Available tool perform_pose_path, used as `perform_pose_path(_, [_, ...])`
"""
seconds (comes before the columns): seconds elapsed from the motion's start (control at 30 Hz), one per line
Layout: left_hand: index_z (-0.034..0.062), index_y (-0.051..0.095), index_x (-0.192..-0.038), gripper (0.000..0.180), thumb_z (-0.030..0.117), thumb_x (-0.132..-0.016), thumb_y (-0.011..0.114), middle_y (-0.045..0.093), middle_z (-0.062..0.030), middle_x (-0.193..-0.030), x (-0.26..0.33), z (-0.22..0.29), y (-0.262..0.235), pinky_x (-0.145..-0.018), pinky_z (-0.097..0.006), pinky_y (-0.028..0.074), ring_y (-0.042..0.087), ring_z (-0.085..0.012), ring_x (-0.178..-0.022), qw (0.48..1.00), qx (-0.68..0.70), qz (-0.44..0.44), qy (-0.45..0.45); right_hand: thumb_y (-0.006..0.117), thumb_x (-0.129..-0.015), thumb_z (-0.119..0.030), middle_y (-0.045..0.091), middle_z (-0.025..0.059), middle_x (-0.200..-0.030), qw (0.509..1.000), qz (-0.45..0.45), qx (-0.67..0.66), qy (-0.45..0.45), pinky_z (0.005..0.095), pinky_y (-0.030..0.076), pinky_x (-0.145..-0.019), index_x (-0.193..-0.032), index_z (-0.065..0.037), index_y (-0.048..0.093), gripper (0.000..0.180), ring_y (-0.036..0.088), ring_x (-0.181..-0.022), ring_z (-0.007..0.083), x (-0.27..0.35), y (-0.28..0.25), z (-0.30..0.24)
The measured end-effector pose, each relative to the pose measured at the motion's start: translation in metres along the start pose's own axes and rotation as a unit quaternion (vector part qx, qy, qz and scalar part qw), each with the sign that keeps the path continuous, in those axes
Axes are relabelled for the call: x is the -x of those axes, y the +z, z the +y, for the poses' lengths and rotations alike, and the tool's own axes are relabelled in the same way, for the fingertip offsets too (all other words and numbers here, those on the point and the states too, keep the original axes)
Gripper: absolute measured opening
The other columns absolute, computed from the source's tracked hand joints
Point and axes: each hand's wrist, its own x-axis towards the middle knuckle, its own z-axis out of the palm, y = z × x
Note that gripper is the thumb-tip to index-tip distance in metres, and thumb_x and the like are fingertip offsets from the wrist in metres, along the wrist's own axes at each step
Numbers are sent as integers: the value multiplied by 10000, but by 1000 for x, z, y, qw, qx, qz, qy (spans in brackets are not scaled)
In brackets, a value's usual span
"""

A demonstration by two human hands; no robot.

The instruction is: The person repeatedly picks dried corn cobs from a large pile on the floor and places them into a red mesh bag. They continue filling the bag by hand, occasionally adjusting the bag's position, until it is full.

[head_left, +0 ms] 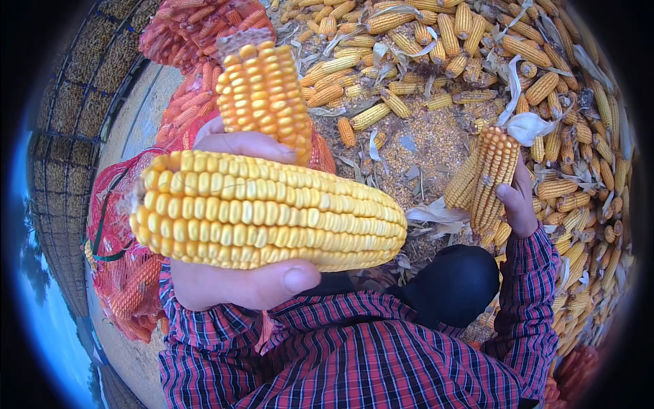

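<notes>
Outdoors, on ground [408, 143] strewn with loose kernels [436, 129], I have cobs in both hands. My left hand [221, 281] is curled round a yellow cob [272, 211] lying crosswise near the camera, thumb pressed along its lower side. Fingers of that hand rise behind it, and between them and the yellow cob an orange cob [262, 95] stands up, slightly tilted, so the grip is well filled. My right hand [519, 204] is closed partway about a ruddy cob [494, 167], thumb on its side. Another cob [460, 183] sits right against it; I cannot tell whether I grip that one too.

I judge the step in hand to be gathering cobs by the handful; any move from this hold calls for snug fingers, since two bare cobs could roll against each other.

Kernels on the yellow cob are glossy, blunt and set in tight rows; those on the orange one are rounder, with a rough, chaffy end. Papery, pale husk [528, 128] flares from the ruddy cob's top.

Past my plaid sleeves [531, 279] and dark knee [453, 285], a loose pile [470, 34] of cobs spreads ahead and right. Red mesh sacks [136, 283] bulge at left, and beyond them stands a crib [85, 102] with dark bars.
</notes>
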Motion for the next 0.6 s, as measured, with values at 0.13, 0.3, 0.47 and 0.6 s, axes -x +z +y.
perform_pose_path(0.13, [-39, 408, -1352, 820, 400, -773, 787, 546, -149, -1244, 29, 24, -97, -1012, -417, 493, 586, -276, -1158, 992, 30, 117, 41, 676, -809, -505, 618, 128, -1226, 950, -156, -261, 67, 342, 475, -959, -1360, 24, 478, 790, 608, -1096, 197, -67, 75, -101])
perform_pose_path(0.3, [-18, 431, -1359, 683, 281, -823, 732, 545, -129, -1273, 70, 7, -161, -1069, -428, 421, 550, -264, -1201, 947, 99, 307, 11, 635, -861, -464, 714, 84, -906, 818, -384, -388, 181, 311, 567, -710, -1145, 6, 628, 549, 680, -777, 142, -115, 223, -158])
perform_pose_path(0.47, [-15, 416, -1357, 764, 358, -786, 759, 546, -142, -1250, 130, -7, -186, -1072, -444, 434, 556, -285, -1198, 937, 109, 328, 49, 632, -866, -460, 711, 80, -934, 734, -507, -344, 293, 310, 565, -719, -1155, -4, 625, 541, 678, -792, 140, -123, 345, -166])
perform_pose_path(0.6, [-14, 434, -1342, 739, 344, -781, 755, 554, -141, -1220, 144, -26, -200, -1018, -427, 469, 576, -278, -1146, 912, 139, 386, 28, 629, -870, -458, 709, 77, -956, 721, -538, -270, 344, 308, 563, -726, -1163, -12, 621, 534, 676, -804, 139, -140, 399, -145])
